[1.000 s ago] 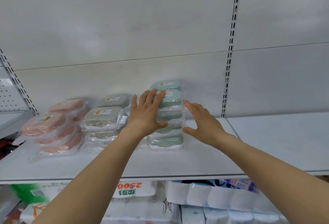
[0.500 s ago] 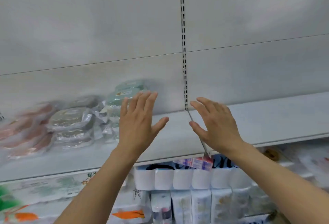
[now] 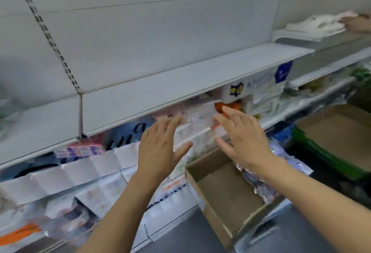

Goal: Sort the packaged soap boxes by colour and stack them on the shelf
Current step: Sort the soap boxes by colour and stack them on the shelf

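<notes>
Both the left hand and the right hand were spread wide and held nothing in mid-frame, and no soap boxes showed clearly, so reaching into the cardboard box at lower right seemed best.

A pale grey shelf is seen running across the view at a slant, its visible top bare apart from blurred packages at the far left edge. Beneath it, lower shelves are packed with white wrapped rolls. An open cardboard box is set below to the right.
</notes>
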A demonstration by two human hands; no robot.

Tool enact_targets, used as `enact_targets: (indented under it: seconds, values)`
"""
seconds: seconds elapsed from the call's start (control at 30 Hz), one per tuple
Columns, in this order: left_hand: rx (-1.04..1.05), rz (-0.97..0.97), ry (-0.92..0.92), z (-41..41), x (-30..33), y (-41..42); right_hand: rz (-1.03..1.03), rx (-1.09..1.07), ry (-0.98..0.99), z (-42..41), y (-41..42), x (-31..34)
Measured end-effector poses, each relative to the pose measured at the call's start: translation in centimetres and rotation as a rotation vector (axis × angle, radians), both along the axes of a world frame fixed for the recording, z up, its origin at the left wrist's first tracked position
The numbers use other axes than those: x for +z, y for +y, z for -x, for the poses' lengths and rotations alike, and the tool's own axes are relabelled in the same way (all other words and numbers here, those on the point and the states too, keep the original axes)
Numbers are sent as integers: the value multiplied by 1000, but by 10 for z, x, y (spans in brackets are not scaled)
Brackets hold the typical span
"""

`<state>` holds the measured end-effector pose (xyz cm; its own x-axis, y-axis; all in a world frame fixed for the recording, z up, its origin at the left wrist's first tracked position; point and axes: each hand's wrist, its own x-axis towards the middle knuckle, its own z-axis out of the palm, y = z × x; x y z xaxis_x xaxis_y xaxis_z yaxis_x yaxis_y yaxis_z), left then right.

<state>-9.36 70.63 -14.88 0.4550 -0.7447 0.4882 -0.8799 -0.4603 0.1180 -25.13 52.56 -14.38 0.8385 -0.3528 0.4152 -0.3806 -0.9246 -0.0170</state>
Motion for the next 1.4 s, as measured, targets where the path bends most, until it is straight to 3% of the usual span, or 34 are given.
enact_targets:
  seconds: [0.3,0.53,0.7,0.9,1.0,1.2,1.4]
  values:
    - [-98,-269,173,63,-98,-155,-123,-296,230,110,-140,-85]
    - [-150,-429,294,61,-161,-263,-221,-393,361,122,-242,-147]
    - [-179,-525,443,50,-216,-340,-436,-271,605,98,-304,-189]
    - [-144,-562,635,26,-274,-405,-422,-70,820,66,-348,-230]
    - [-142,-619,652,20,-293,-427,-453,-38,818,59,-360,-248]
    - [-89,-704,502,22,-309,-449,-428,32,755,57,-369,-254]
    - [-84,-540,575,16,-287,-429,-413,91,677,69,-368,-237]
